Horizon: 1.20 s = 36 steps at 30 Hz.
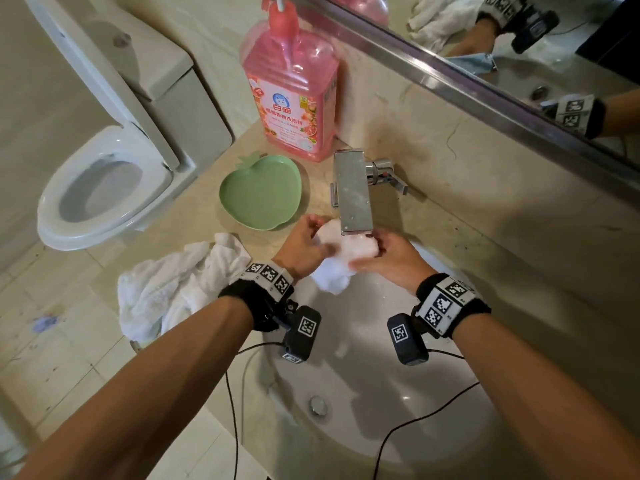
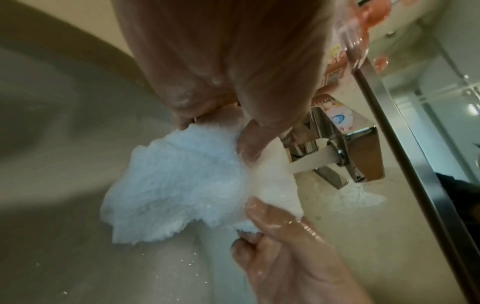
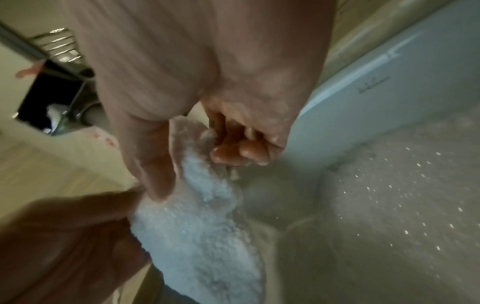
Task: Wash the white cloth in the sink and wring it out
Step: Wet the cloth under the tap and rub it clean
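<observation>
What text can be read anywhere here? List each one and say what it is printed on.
"白猫": brand on the label of the pink detergent bottle.
Smaller lines under it on that label: too small and blurred to read.
Dark script mark on the white fixture: illegible.
Black-and-white square markers on the wristbands: patterns, not text.

Soft, warm indoor light fills the head view, bright enough to read the label on the pink bottle (image 1: 290,98), with pale glare on the metal faucet (image 1: 353,192) and faint shadows in the sink (image 1: 433,393). Wide-angle bending curves the edges, and the corners go slightly soft. Both wrist views are dimmer and grainy; the right wrist picture is smeared by motion blur, and the near skin in each is out of focus.
</observation>
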Available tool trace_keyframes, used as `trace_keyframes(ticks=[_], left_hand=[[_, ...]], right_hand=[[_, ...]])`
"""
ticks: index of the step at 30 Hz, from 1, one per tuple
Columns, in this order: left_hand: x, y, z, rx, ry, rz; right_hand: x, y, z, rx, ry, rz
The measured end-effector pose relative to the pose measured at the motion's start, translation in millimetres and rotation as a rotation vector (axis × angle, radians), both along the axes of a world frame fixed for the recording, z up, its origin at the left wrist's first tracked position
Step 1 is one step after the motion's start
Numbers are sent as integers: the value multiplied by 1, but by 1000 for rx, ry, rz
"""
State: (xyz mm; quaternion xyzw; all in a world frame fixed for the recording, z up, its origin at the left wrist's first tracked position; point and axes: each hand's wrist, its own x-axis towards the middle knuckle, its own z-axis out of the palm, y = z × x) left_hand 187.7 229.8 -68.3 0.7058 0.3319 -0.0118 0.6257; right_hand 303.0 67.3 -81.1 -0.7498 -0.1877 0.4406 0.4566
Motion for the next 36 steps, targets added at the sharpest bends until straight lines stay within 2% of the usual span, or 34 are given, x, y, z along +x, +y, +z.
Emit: trace_keyframes(ticks=[5, 7, 9, 11, 13, 17, 21, 27, 29, 31, 33, 35, 36], left_hand=[[10, -6, -8, -67, -10, 42], [13, -7, -3, 27, -39, -8], [15, -5, -1, 163, -78, -120], [13, -1, -1, 295, 60, -203], [10, 6, -3, 327, 184, -244], [2, 13, 5, 244, 71, -328], [-5, 15, 13, -22, 38, -272], [0, 10, 28, -354, 189, -73], [1, 10, 28, -414, 235, -101], [2, 10, 27, -300, 268, -312], [4, 11, 21, -75, 319, -471], [4, 15, 14, 193, 373, -460], [4, 16, 13, 256, 371, -418]], right_hand=[[4, -11, -5, -3, 84, -40], [3, -13, -5, 32, 100, -29], [2, -15, -7, 5, 13, -37], [3, -17, -7, -31, -96, -30], [5, -19, -7, -34, -171, 4], [10, -21, -2, 51, -220, 20], [15, -19, 3, 65, -175, -6], [19, -11, 16, 88, -171, 33], [18, -10, 21, 100, -193, 57], [15, -7, 24, 126, -225, 64], [12, -3, 24, 141, -189, 78], [10, -3, 24, 117, -71, 25], [9, -4, 24, 106, -2, -28]])
